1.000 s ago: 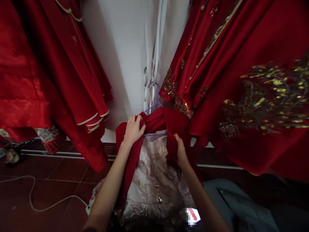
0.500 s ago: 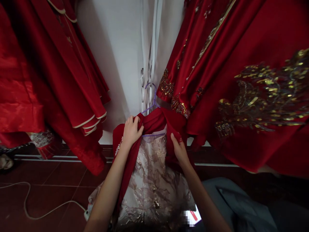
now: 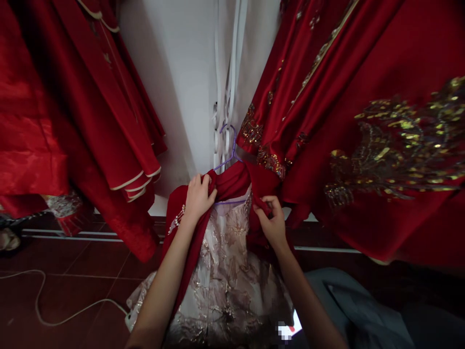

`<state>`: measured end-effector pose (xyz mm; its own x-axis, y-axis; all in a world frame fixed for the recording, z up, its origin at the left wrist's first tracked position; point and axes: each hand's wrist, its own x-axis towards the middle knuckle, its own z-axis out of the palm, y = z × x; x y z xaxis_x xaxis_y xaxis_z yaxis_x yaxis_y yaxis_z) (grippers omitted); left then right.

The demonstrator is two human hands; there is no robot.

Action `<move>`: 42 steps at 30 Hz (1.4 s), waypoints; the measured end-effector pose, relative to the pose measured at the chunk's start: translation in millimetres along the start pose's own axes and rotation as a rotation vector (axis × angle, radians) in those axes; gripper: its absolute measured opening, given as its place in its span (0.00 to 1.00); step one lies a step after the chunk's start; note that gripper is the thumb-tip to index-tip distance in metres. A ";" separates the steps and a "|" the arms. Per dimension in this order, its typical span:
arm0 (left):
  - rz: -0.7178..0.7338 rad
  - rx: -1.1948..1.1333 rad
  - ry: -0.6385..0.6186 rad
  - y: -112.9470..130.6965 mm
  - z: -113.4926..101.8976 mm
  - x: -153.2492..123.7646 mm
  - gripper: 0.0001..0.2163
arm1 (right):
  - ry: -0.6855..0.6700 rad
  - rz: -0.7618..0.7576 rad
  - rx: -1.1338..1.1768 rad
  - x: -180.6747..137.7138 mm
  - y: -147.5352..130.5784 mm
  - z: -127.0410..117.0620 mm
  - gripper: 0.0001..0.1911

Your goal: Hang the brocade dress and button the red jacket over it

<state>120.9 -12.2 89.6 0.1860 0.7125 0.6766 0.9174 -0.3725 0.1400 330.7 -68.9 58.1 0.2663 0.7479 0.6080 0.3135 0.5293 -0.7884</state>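
A red jacket (image 3: 228, 175) hangs on a purple hanger (image 3: 232, 156) in the middle of the head view. Its front is parted, and a pale dress (image 3: 228, 271) with shiny metallic patterns shows beneath it. My left hand (image 3: 199, 196) is closed on the jacket's left edge, near the shoulder, with a beaded trim (image 3: 177, 219) beside the wrist. On the opposite edge, my right hand (image 3: 273, 220) pinches the red cloth between thumb and fingers. The hanger's lower bar crosses the top of the dress.
Red garments (image 3: 119, 121) hang on the left, and red garments with gold sequins (image 3: 395, 140) on the right. White metalwork (image 3: 222, 111) stands behind the hanger. A white cable (image 3: 83, 310) lies on the tiled floor. A grey-blue object (image 3: 348, 295) and a partly blurred lit screen (image 3: 297, 322) are at lower right.
My right hand has changed from fingers laid along the jacket edge to a pinch on it, its fingers curling inward. My left hand has stayed on its side.
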 end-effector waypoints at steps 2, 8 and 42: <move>-0.010 0.002 -0.002 0.9 -1.9 -0.2 0.08 | -0.010 -0.019 -0.014 5.0 -7.4 0.3 0.08; -0.013 0.031 -0.045 4.8 -15.6 -1.1 0.09 | 0.021 -0.059 -0.003 11.4 -14.3 6.9 0.12; -0.284 -0.129 0.153 -42.3 -27.0 -2.2 0.06 | -0.276 -0.012 -0.112 16.6 -17.1 37.5 0.08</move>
<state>72.2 -14.1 101.6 -0.1339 0.7047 0.6967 0.8713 -0.2512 0.4215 295.6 -50.5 78.2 0.0090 0.8304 0.5571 0.4175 0.5031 -0.7567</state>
